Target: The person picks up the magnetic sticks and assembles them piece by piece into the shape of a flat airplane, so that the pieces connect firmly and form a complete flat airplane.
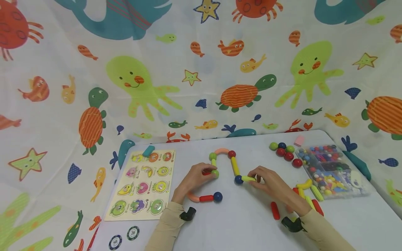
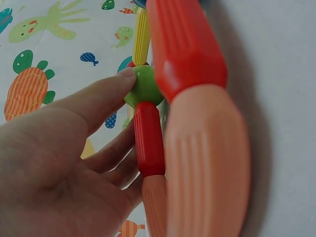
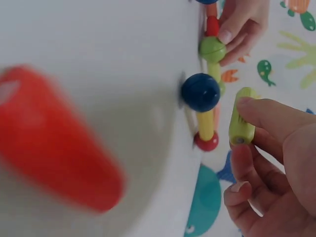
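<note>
Rod (image 3: pixel 238 126), stubby, lime, in pinching right hand (image 1: pixel 267 180); green ball (image 2: pixel 145 88) in pinching left hand (image 1: pixel 195 176)

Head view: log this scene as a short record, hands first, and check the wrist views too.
Left hand: thumb on a green ball
Right hand: pinches a light green rod
Rod position: near a dark blue ball; the right wrist view shows a gap between them
Chain: straight and curved rods with balls, dark blue at both ends
Left side: fruit puzzle board, teal block at its top edge
Near left: two round chips
Right side: bead box, loose balls, loose rods
</note>
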Action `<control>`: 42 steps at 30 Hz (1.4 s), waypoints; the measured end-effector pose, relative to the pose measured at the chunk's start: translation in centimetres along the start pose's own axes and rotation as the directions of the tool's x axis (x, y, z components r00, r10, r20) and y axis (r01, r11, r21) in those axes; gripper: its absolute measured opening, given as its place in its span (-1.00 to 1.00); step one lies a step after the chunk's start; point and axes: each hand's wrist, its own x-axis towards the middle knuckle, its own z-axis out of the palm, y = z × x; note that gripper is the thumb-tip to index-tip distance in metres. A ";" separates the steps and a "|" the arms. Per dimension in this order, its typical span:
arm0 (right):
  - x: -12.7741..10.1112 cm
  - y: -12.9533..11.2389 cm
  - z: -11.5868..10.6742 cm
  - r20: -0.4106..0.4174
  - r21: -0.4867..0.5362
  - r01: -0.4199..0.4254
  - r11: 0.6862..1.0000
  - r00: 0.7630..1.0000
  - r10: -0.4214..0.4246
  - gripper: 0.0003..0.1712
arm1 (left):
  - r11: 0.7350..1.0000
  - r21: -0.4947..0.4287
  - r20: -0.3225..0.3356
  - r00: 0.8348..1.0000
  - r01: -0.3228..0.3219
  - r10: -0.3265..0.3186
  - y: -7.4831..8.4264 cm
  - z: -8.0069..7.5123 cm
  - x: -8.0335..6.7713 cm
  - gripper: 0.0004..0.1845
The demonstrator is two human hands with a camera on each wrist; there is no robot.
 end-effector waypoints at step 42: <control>8.2 -1.6 5.2 0.118 -0.081 0.084 0.993 0.990 -0.074 -0.73 | 0.999 0.017 -0.022 0.999 -0.030 0.030 -0.2 0.0 0.3 -0.61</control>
